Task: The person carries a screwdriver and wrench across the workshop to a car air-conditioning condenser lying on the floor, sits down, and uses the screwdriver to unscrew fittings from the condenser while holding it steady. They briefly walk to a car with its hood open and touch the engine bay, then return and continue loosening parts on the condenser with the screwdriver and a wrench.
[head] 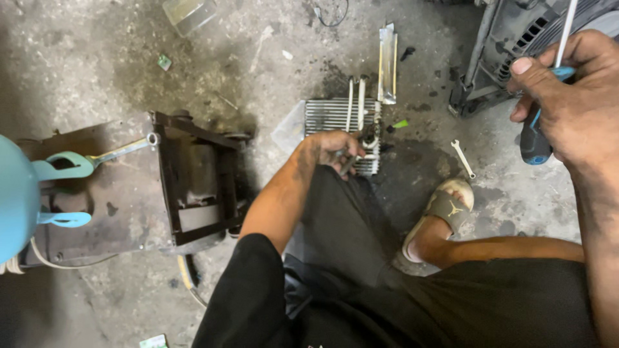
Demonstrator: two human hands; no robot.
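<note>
The right hand point(574, 96), up at about two o'clock in the view, is wrapped around a screwdriver point(545, 96) with a blue and black handle and a pale shaft that runs up out of the top edge; its fingers point(525, 67) are curled tight on the handle. The left hand point(335, 149) reaches forward near the centre, fingers closed on a small metal fitting point(369, 138) at the lower right corner of a finned coil block point(332, 116), which lies flat on the stained concrete floor point(97, 58). Two thin silver pipes point(356, 103) rise from that corner toward twelve o'clock, and just beyond them lies a bent metal bracket point(387, 64). At three o'clock from the coil, well apart, a small wrench point(463, 158) lies on the floor, near a foot in a tan sandal point(445, 209). At nine o'clock stands a rusty brown metal housing point(122, 193) with a dark open frame, a ring spanner point(126, 150) resting across its top. A light blue tank point(16, 193) with handles fills the left edge. A grey slatted casing point(516, 38) sits at one o'clock, behind the right hand.
</note>
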